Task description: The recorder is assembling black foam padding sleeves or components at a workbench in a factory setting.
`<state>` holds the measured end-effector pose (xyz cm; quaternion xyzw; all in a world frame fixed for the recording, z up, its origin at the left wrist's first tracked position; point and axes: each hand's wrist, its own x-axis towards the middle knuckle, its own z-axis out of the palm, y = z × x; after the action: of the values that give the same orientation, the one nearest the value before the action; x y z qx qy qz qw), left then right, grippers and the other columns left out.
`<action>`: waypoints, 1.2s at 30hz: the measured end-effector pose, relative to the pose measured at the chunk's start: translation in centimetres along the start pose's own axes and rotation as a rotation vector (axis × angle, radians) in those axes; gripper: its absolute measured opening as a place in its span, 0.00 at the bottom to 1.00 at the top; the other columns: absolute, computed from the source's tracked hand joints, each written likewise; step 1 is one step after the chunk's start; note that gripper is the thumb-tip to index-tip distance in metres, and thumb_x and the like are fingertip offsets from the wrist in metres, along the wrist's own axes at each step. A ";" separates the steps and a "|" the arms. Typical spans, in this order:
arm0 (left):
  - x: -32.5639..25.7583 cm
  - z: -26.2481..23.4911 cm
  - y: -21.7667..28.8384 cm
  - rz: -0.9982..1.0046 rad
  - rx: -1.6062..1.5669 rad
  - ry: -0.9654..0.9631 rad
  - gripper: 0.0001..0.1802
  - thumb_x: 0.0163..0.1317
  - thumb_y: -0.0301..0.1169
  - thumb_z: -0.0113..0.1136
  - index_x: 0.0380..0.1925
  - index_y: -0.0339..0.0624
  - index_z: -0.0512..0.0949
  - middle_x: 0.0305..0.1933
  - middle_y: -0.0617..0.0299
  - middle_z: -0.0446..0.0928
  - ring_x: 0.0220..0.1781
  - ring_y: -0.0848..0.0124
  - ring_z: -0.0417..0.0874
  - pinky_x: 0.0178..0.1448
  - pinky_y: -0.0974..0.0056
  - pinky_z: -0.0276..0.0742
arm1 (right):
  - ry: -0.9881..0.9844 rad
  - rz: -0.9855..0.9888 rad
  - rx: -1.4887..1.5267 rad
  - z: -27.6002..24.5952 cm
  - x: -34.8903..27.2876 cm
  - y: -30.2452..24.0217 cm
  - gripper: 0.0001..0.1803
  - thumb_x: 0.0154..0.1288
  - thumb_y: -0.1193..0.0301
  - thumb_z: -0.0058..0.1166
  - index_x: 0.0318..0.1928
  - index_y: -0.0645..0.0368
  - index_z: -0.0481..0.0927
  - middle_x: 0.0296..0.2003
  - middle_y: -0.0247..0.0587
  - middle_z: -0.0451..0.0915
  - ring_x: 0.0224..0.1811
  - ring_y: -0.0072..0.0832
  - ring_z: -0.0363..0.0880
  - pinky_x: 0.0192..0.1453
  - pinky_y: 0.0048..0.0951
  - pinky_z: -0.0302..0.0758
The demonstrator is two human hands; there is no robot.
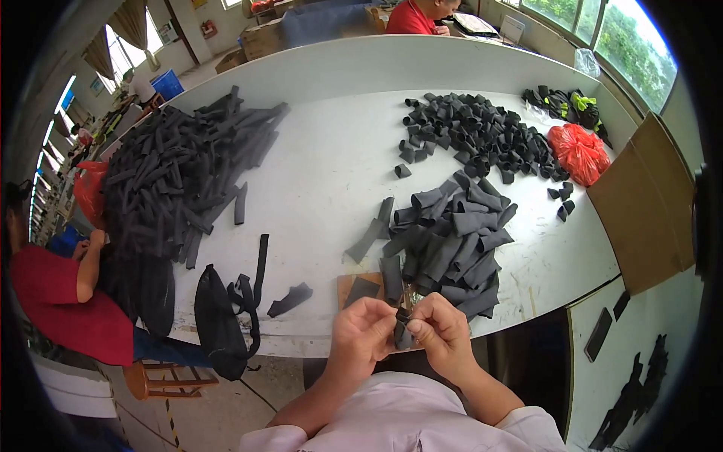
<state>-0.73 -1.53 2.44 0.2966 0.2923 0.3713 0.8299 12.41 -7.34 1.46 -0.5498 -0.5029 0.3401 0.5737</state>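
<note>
My left hand (361,331) and my right hand (446,337) are close together, low in the middle. The thumb and fingers of each hand are pinching the same small dark piece (404,316). It is right between my fingertips, and some of it is hidden by them.

Just past my left fingers is a flat wooden board (346,289). A flat gray piece (362,292) lies on it. Just past my right fingers is a big heap of gray folded pieces (463,237). Farther away, behind that heap, is a pile of little black loops (482,128). A red plastic bag (578,154) sits beside the loops, far off to the right of my fingers.

To the left of my fingers, a crumpled dark scrap (291,299) lies alone on the white table (324,166). Farther left, a long black pouch (217,316) with straps hangs over the edge. Far off, past my left hand, is a huge heap of long dark strips (166,169). Well to the right of my fingers, a dark phone-shaped thing (599,334) lies on another white top (587,377).
</note>
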 end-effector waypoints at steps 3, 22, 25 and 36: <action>0.8 0.6 1.9 -0.124 -0.178 -0.187 0.05 0.58 0.20 0.49 0.35 0.33 0.67 0.24 0.62 0.73 0.09 0.88 0.58 0.10 0.79 0.53 | -0.117 -0.115 0.003 -1.1 1.5 -2.8 0.07 0.56 0.74 0.52 0.27 0.63 0.71 0.25 0.37 0.70 0.24 0.24 0.68 0.27 0.22 0.64; 6.2 -3.9 0.0 -0.406 -1.145 0.124 0.12 0.59 0.19 0.36 0.40 0.23 0.66 0.29 0.52 0.73 0.07 0.82 0.55 0.10 0.78 0.52 | -0.220 0.484 0.355 0.0 5.9 2.1 0.14 0.63 0.64 0.47 0.27 0.61 0.72 0.18 0.24 0.62 0.19 0.13 0.55 0.22 0.16 0.55; 6.8 -4.6 -1.5 -0.405 -1.128 0.168 0.12 0.59 0.18 0.35 0.40 0.22 0.65 0.33 0.47 0.74 0.08 0.81 0.54 0.10 0.79 0.53 | -0.246 0.577 0.572 -0.4 5.1 4.5 0.11 0.61 0.64 0.50 0.27 0.57 0.73 0.21 0.24 0.66 0.21 0.12 0.59 0.22 0.13 0.57; 1.9 -0.2 -1.6 0.165 0.145 -0.117 0.17 0.60 0.24 0.48 0.48 0.35 0.59 0.28 0.57 0.75 0.08 0.84 0.56 0.12 0.78 0.57 | -0.453 0.342 0.628 -1.5 5.4 4.2 0.13 0.63 0.62 0.47 0.28 0.59 0.72 0.22 0.26 0.70 0.23 0.13 0.62 0.28 0.15 0.61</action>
<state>0.88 -0.88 0.66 0.4000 0.2439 0.3984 0.7886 15.95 -2.01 -1.40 -0.3351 -0.3901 0.6793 0.5235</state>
